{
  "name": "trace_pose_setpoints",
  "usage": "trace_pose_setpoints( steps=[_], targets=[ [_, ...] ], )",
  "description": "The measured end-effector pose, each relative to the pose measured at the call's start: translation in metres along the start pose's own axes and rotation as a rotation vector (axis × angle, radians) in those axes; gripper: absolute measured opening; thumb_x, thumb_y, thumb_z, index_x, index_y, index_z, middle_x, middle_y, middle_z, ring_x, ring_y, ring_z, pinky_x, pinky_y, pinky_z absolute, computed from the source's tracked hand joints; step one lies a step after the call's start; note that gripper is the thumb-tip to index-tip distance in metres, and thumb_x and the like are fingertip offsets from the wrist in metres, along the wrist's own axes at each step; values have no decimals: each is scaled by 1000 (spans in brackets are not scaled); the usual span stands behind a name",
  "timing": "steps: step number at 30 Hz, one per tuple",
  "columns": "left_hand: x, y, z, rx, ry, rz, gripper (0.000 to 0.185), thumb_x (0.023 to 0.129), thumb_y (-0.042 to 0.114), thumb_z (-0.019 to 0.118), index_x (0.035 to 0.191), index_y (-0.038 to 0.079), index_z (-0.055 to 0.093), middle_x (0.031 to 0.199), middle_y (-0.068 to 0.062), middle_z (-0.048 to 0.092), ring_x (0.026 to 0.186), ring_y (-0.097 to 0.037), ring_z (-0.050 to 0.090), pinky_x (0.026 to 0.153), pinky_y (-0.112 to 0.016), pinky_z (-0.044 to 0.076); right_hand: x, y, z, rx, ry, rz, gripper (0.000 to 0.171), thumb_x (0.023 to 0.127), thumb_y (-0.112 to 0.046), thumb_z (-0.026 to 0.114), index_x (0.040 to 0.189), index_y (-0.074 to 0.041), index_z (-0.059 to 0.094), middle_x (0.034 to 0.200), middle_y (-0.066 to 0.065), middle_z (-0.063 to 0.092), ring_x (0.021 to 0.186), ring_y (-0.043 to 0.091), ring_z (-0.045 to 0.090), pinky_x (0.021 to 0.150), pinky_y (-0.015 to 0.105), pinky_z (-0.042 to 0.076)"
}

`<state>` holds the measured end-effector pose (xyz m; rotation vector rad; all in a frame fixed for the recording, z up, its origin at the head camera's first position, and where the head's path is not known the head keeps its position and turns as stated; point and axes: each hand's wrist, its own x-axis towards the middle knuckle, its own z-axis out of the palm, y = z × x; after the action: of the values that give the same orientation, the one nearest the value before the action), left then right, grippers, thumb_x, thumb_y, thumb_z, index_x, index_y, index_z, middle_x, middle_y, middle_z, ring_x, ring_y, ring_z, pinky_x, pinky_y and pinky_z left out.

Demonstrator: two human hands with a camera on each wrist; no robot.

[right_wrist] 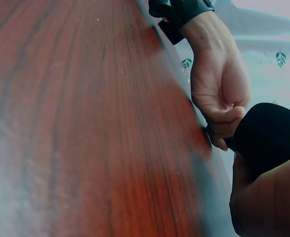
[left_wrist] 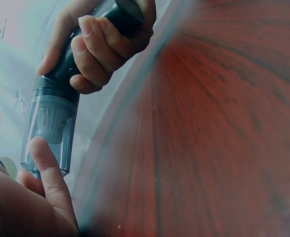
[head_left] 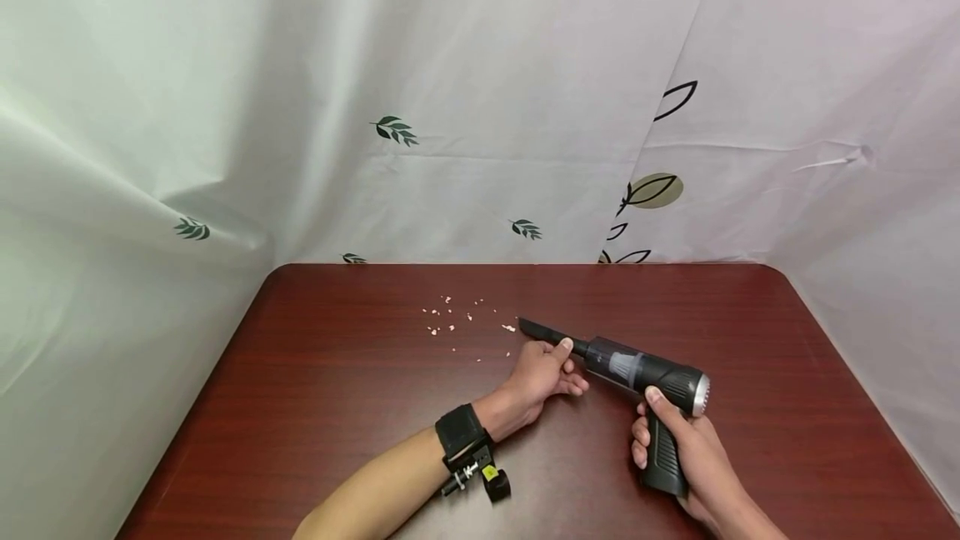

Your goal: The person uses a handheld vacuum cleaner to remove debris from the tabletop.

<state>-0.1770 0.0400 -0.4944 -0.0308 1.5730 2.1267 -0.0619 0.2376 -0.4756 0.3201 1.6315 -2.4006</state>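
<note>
A black handheld vacuum (head_left: 643, 373) with a clear dust cup (left_wrist: 49, 131) lies low over the dark red table (head_left: 337, 407). My right hand (head_left: 678, 440) grips its handle, fingers wrapped round it (left_wrist: 98, 47). My left hand (head_left: 543, 373) pinches the narrow nozzle (head_left: 546, 332) near the cup, thumb on top, the hand resting on the table (right_wrist: 219, 103). The nozzle tip points at pale crumbs (head_left: 453, 319) scattered on the table, the nearest crumb (head_left: 508, 327) just ahead of the tip.
A white curtain (head_left: 480, 107) with leaf prints hangs close behind and around the table. The table's far edge (head_left: 525, 265) runs just beyond the crumbs. A black wrist strap with a camera (head_left: 468, 448) sits on my left forearm.
</note>
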Motion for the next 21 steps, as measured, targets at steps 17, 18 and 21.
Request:
trace_pose_setpoints(
  steps=[17, 18, 21],
  targets=[
    [4, -4, -7, 14, 26, 6, 25, 114, 22, 53, 106, 0, 49, 78, -4, 56, 59, -14, 70, 58, -25, 61, 7, 3, 0, -5, -16, 0, 35, 115, -35, 50, 105, -2, 52, 75, 1, 55, 59, 13, 56, 57, 28, 55],
    [3, -4, -7, 10, 23, 8, 24, 114, 22, 52, 106, 0, 48, 78, -4, 56, 59, -14, 70, 58, -25, 60, 7, 3, 0, -4, -16, 1, 35, 115, -35, 50, 105, -2, 51, 75, 1, 54, 59, 13, 56, 57, 28, 55],
    [2, -4, -7, -1, 18, 9, 23, 114, 21, 52, 106, 0, 48, 78, -4, 56, 59, -15, 70, 57, -25, 60, 6, 3, 0, -3, -20, 6, 36, 115, -36, 50, 105, -1, 50, 75, 1, 54, 59, 13, 55, 56, 28, 55]
  ],
)
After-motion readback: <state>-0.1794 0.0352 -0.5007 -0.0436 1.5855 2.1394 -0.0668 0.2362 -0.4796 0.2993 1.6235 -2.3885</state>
